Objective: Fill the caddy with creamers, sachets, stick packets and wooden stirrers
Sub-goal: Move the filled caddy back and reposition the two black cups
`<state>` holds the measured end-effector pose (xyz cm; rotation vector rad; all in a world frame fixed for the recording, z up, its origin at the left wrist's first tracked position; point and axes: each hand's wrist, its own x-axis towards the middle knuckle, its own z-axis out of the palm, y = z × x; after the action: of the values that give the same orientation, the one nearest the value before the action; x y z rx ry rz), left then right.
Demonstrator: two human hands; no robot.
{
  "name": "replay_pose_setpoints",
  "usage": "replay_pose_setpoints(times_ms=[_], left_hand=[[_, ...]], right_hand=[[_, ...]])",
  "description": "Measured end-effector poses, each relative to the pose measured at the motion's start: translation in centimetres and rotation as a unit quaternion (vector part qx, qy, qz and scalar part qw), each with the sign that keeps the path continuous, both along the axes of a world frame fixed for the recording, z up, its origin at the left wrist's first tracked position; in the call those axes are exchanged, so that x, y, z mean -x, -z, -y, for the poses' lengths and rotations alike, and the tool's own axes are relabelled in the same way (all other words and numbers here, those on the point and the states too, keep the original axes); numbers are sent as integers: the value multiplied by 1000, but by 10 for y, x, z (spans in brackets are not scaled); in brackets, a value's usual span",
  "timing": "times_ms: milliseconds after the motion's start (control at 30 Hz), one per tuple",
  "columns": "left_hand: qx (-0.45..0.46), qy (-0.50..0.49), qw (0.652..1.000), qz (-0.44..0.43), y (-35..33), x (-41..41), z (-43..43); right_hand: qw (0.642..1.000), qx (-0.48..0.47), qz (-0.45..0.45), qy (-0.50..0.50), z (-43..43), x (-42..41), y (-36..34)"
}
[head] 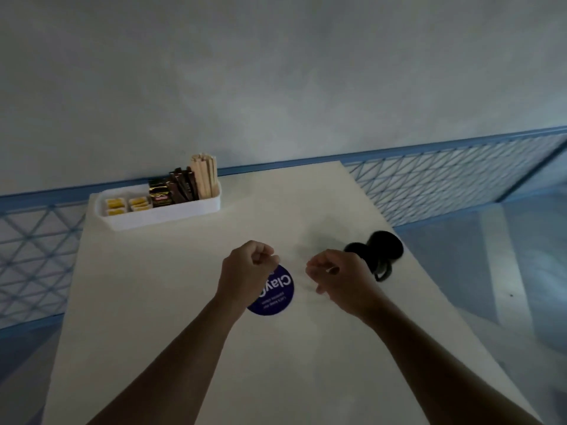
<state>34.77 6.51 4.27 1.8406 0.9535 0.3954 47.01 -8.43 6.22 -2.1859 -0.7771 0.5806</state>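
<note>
A white caddy stands at the far left of the white table. It holds yellow-lidded creamers at its left end, dark sachets, brown stick packets and upright wooden stirrers at its right end. My left hand hovers over the table's middle with its fingers curled into a fist, holding nothing visible. My right hand is beside it, fingers loosely curled, also with nothing in it. Both hands are well in front of the caddy.
A round dark-blue sticker with white lettering lies on the table, partly under my left hand. A black rounded object sits near the table's right edge behind my right hand. A blue wire mesh fence runs behind the table.
</note>
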Motion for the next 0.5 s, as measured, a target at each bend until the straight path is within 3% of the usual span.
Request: replay_pose_setpoints(times_ms=[233, 500], left_hand=[[42, 84, 996, 11, 17, -41, 73], [81, 137, 985, -60, 40, -77, 113]], right_hand=[[997, 51, 23, 57, 90, -25, 7], [984, 33, -8, 173, 131, -74, 46]])
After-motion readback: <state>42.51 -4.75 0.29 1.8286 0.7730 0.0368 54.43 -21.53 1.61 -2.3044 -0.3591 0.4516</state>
